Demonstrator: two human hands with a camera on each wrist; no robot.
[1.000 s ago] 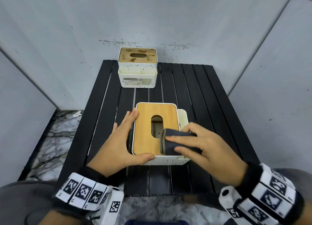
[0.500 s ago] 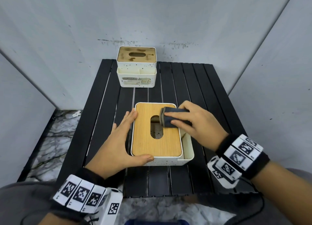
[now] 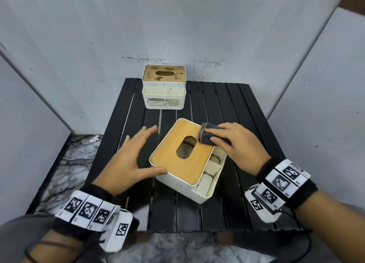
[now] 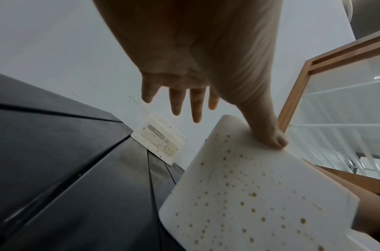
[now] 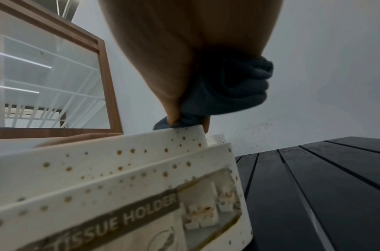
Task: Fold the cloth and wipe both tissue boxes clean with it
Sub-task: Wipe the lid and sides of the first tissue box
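Pressing the folded cloth (image 3: pixel 208 136) onto the wooden lid of the near tissue box (image 3: pixel 185 160), I have my right hand (image 3: pixel 237 144) clenched around the bundle, thumb and fingers pinching it at the lid's far right corner, just beside the oval slot. The near tissue box sits skewed on the black slatted table (image 3: pixel 246 108), one corner turned toward me, its side compartments open on the right.

My left hand (image 3: pixel 130 160) is released: fingers straight and spread, off the box's left wall, with only the thumb (image 4: pixel 270 137) touching the near left corner of the near tissue box to steady it.

Judging progress: the cloth is already folded into a thick pad, so that step looks done. The lid of the near tissue box looks clean and even in colour, so I judge this 1st box mostly wiped on top; whether its speckled walls have been wiped I cannot tell, since the spots seem to be pattern rather than dirt.

Beyond the near tissue box, at the table's back edge against the grey wall, stands the far tissue box (image 3: pixel 164 89). Its lid shows dark smears around the slot, so it appears untouched. That leaves 1 of 2 boxes to wipe.
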